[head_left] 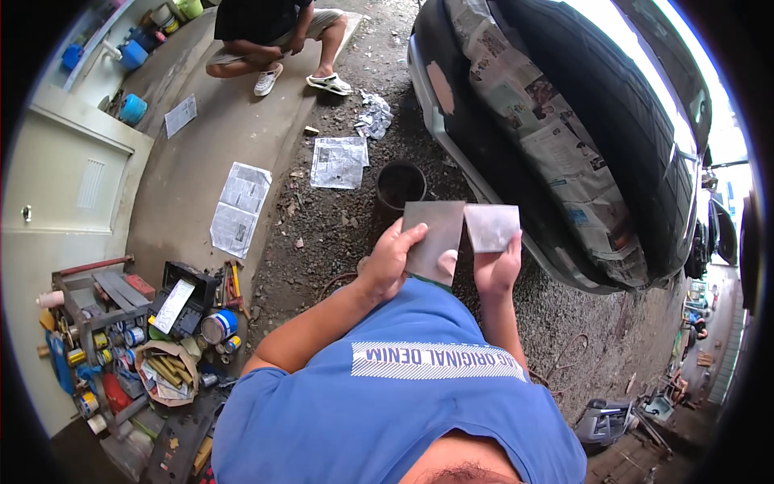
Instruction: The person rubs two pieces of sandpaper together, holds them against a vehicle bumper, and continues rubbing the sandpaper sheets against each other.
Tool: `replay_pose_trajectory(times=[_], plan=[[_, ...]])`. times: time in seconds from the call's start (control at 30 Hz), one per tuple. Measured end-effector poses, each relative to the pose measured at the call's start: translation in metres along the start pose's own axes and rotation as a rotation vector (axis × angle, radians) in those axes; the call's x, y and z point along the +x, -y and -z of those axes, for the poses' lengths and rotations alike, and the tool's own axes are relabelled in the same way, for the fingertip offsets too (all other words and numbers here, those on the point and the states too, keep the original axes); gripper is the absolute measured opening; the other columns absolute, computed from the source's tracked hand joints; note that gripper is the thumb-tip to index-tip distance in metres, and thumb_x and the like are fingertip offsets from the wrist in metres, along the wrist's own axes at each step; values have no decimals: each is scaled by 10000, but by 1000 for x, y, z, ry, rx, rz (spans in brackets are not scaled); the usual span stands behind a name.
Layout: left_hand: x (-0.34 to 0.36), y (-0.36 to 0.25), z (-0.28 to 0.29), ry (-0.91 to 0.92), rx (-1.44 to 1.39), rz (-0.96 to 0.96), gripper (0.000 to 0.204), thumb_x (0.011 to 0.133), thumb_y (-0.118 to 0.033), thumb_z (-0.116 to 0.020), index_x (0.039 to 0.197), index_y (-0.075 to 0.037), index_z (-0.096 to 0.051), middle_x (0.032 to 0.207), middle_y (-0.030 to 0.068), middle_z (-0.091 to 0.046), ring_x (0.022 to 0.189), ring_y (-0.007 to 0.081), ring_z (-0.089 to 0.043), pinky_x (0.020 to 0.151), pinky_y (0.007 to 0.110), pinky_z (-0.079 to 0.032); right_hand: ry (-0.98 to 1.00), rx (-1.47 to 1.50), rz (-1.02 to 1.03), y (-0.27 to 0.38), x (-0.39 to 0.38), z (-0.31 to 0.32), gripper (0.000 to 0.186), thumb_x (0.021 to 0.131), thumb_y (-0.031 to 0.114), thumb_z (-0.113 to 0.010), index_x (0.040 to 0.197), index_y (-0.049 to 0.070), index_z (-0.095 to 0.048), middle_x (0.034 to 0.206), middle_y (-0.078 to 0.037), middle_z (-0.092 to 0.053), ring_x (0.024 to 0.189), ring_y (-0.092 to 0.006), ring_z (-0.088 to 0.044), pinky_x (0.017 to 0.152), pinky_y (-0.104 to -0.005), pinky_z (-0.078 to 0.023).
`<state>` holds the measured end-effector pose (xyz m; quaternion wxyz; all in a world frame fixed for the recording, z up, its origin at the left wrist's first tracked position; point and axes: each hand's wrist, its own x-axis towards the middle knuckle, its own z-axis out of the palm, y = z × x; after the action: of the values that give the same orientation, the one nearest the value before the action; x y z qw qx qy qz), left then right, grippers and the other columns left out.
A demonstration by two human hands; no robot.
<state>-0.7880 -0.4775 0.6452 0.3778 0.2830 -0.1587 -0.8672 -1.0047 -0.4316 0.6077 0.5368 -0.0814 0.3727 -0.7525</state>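
Note:
My left hand (387, 262) grips a flat grey metal plate (431, 230) by its left edge, thumb lying on top. A small beige dab of paste (447, 261) sits near the plate's lower right corner. In my right hand (498, 268) is a smaller, paler metal spreader (493, 226), held up from below with the blade facing away from me. The two blades are side by side at the top, almost touching. Both hands are in front of my chest, near the car.
A dark car body (597, 89) with newspaper masking (556, 137) stands at the right. Beyond my hands is a dark bucket (401, 179) on gravel. A person (266, 36) squats on the concrete ledge. Cans and tools crowd a wooden rack (97, 298) at the left.

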Motion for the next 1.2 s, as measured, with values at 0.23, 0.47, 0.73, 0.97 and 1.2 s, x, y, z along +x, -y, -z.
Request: replay_pose_trajectory(times=[0.23, 0.47, 0.73, 0.97, 1.2], plan=[[-9, 6, 5, 63, 90, -39, 459, 1053, -160, -525, 1469, -43, -370, 1335, 119, -570, 1185, 194, -604, 993, 363, -519, 156, -35, -254, -20, 13, -65, 596, 1090, 508, -265, 1405, 48, -477, 1333, -159, -593, 1176, -322, -594, 1032, -479, -468], [-3, -4, 10, -15, 72, -116, 500, 1049, -152, -535, 1495, -29, -346, 1348, 115, -562, 1203, 181, -582, 1033, 353, -484, 209, -220, -302, -31, 33, -95, 635, 1083, 530, -291, 1391, 10, -485, 1283, -177, -616, 1133, -316, -614, 1016, -476, -480], [43, -43, 34, -108, -15, -159, 435, 1042, -143, -548, 1432, -13, -407, 1327, 107, -575, 1191, 172, -588, 1010, 343, -497, 241, -211, -645, -82, 109, -106, 658, 1058, 569, -357, 1381, 17, -505, 1279, -165, -626, 1143, -307, -627, 999, -444, -506], [99, -73, 94, -412, 59, -269, 353, 1012, -148, -596, 1321, 10, -524, 1224, 91, -644, 1107, 152, -627, 977, 316, -504, 395, -342, -891, -153, 181, -104, 883, 995, 736, -261, 1470, 14, -439, 1425, -150, -550, 1294, -278, -542, 1137, -431, -386], [132, 32, 321, -997, 395, -263, 334, 990, -191, -588, 1254, 13, -596, 1174, 100, -659, 1046, 200, -623, 927, 349, -485, 905, -1912, -652, -273, 280, 78, 614, 992, 489, -529, 1358, -4, -556, 1384, -260, -545, 1311, -408, -515, 1081, -474, -423]])
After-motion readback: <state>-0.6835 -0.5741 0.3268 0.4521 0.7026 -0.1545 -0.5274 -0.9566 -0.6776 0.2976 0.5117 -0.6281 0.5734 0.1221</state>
